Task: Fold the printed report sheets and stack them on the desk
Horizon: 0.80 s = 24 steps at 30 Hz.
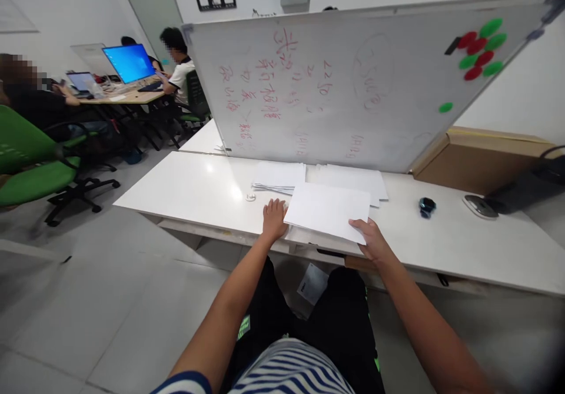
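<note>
Half way along a shiny white desk (pixel 212 188), before a whiteboard (pixel 326 88) in a tiled office (pixel 110 300), held the paper (pixel 329 209) with its long axis left-to-right, right end angled bodyward, pinched in the right hand (pixel 373 240), the left hand (pixel 274 220) half-bent at its left corner, grip unclear.

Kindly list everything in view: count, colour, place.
Long desk: one, white, front.
Whiteboard: one, white, on desk.
Rectangular paper piles: two, white, by whiteboard.
Held paper: count unclear, white, right hand.
Round magnets: nine, red and green, whiteboard.
Cardboard box: one, brown, desk's right.
Watch: one, dark, desk's right.
Monitor: one, blue-screened, back left.
Office chairs: two, green, left.
People: at least three, white or dark tops, back left.
Left hand: one, bare, beside held paper.
Right hand: one, bare, gripping paper.
</note>
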Motion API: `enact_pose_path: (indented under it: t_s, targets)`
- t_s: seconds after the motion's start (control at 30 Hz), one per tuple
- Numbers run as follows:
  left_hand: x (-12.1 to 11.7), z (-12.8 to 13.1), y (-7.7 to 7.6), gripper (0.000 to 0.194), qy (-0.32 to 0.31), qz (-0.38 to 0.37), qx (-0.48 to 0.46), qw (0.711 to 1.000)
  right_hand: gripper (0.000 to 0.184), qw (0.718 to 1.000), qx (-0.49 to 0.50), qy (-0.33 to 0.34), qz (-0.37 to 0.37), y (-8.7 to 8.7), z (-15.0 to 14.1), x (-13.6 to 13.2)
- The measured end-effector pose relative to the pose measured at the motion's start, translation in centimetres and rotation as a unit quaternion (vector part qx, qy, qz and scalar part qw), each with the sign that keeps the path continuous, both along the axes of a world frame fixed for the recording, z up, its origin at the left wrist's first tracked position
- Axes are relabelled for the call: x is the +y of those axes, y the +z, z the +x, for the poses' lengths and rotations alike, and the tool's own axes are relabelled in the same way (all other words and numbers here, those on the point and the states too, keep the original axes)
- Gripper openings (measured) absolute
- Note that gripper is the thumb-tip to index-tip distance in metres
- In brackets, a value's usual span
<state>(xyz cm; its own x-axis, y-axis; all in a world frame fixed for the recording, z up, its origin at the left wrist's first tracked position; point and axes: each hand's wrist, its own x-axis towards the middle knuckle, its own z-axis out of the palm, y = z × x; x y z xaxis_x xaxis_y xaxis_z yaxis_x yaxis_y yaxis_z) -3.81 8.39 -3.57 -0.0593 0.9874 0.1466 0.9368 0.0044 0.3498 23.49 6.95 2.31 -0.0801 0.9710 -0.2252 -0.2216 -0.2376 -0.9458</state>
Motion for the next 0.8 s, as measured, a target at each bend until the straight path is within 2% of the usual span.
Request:
enact_pose_path:
  t_s: [0.13,0.2,0.3,0.4,0.57,0.73,0.8]
  targets:
    - [0.2,0.1,0.0,0.051,0.022,-0.002,-0.010,1.000,0.029,1.000,-0.003,-0.001,0.007,1.7,-5.2,7.3]
    - [0.2,0.2,0.0,0.052,0.028,0.003,-0.014,1.000,0.028,1.000,-0.017,0.021,0.006,2.0,-8.2,10.9]
    - [0.3,0.5,0.1,0.050,0.034,0.008,-0.018,0.999,0.026,0.995,-0.075,0.065,-0.008,1.4,-12.3,15.9]
    - [0.4,0.5,0.1,0.048,0.038,0.008,-0.020,0.999,0.019,0.981,-0.165,0.102,-0.012,0.2,-15.1,19.6]
    - [0.5,0.4,-0.1,0.047,0.037,0.001,-0.028,0.999,0.014,0.967,-0.229,0.115,-0.014,-1.3,-16.9,22.5]
    - [0.5,0.4,-0.1,0.047,0.033,0.010,-0.025,0.999,0.015,0.944,-0.307,0.121,-0.012,-2.2,-17.3,22.8]
    - [0.5,0.5,-0.1,0.046,0.031,0.016,-0.021,0.999,0.019,0.924,-0.364,0.117,0.008,-2.5,-17.4,22.6]
